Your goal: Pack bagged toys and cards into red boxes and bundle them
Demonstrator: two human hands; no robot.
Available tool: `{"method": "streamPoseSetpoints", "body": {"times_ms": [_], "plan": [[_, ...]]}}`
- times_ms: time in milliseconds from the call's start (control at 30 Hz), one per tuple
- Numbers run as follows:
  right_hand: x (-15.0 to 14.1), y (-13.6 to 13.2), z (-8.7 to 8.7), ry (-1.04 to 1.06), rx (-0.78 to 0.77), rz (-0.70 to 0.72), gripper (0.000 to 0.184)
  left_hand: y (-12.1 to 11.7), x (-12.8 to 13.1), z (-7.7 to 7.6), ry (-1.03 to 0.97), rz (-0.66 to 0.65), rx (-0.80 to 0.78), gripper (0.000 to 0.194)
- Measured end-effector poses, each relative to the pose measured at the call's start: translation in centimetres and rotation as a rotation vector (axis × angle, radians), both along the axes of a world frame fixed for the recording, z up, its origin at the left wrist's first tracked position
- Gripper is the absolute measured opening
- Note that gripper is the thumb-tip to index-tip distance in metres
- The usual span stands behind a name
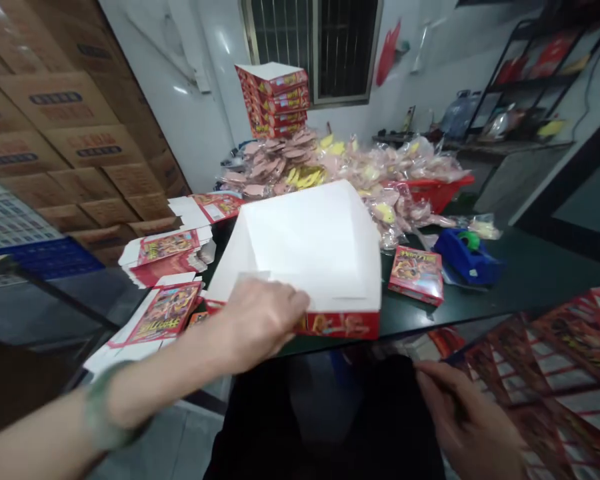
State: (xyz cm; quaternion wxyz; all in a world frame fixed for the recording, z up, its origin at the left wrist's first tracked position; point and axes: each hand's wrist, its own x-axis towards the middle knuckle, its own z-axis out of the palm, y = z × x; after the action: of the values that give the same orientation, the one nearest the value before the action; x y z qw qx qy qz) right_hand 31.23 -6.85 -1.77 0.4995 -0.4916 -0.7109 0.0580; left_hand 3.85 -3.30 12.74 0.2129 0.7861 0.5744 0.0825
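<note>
A large open display box (pixel 307 227) with a white inside and a red printed front wall sits at the table's near edge. My left hand (pixel 267 317), with a green bangle (pixel 111 407) on its wrist, is closed over the box's front rim; its fingertips are partly hidden and blurred. Low on the right, beside my dark-clothed leg, hangs my right hand (pixel 473 420). Its fingers are loosely bent and apart, with nothing seen in them. A small red printed box (pixel 417 275) lies to the right of the display box, near a blue tape dispenser (pixel 467 259).
Flattened red cartons (pixel 167 310) lie at the left. Behind the display box are heaped bagged pink and yellow pieces (pixel 330 160), a red basket (pixel 437 193) and stacked display boxes (pixel 275 100). More red printed boxes (pixel 570 373) stand low right; brown cartons (pixel 65 127) line the left wall.
</note>
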Motion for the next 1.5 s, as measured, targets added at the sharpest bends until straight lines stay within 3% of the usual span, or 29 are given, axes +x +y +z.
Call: {"method": "streamPoseSetpoints", "body": {"times_ms": [33,100,133,200,267,367,433,500,600,667,833,1000,1233,1367,1500], "plan": [[-0.3,0.2,0.0,-0.037,0.024,0.038,0.010,0.3,-0.1,-2.9,0.241,-0.119,0.098,0.017],[-1.0,0.6,0.3,-0.073,0.059,0.105,0.012,0.5,-0.6,-8.0,0.309,-0.171,0.077,0.026],[-1.4,0.9,0.6,-0.075,0.060,0.134,0.013,0.5,-0.9,-9.7,0.324,-0.181,0.084,0.039],[-2.6,1.5,1.8,-0.050,0.036,0.199,0.016,0.1,-1.9,-11.5,0.289,-0.189,0.083,0.056],[-4.4,2.4,3.3,-0.020,0.002,0.293,0.019,-0.4,-3.0,-11.6,0.178,-0.194,0.057,0.062],[-8.1,4.3,5.2,-0.060,-0.026,0.451,0.020,-0.6,-4.5,-10.4,-0.051,-0.093,0.099,0.050],[-10.7,5.9,5.7,-0.236,-0.074,0.478,0.020,-0.1,-5.1,-9.8,-0.094,0.062,0.286,0.038],[-12.9,7.3,5.6,-0.530,-0.174,0.422,0.020,0.7,-5.4,-9.6,0.009,0.211,0.416,0.036],[-14.9,8.6,4.9,-0.922,-0.341,0.352,0.024,2.1,-5.6,-9.9,0.218,0.301,0.237,0.034],[-15.7,8.8,4.6,-1.025,-0.402,0.358,0.032,2.8,-5.7,-10.2,0.262,0.294,0.112,0.023],[-17.9,9.2,4.4,-1.030,-0.401,0.390,0.033,3.0,-5.9,-11.1,0.245,0.282,0.108,0.030],[-19.5,10.4,2.9,-1.042,-0.359,0.408,0.031,2.4,-6.0,-11.8,0.214,0.306,0.166,0.036],[-19.1,10.6,1.6,-1.061,-0.345,0.439,0.038,2.5,-5.8,-13.8,0.174,0.468,0.288,0.031],[-19.0,10.9,1.6,-1.042,-0.356,0.440,0.037,2.2,-6.2,-13.5,0.104,0.380,0.303,0.030],[-18.8,11.2,2.2,-1.004,-0.401,0.410,0.036,1.0,-6.9,-12.4,0.046,0.038,0.264,0.031]]}}
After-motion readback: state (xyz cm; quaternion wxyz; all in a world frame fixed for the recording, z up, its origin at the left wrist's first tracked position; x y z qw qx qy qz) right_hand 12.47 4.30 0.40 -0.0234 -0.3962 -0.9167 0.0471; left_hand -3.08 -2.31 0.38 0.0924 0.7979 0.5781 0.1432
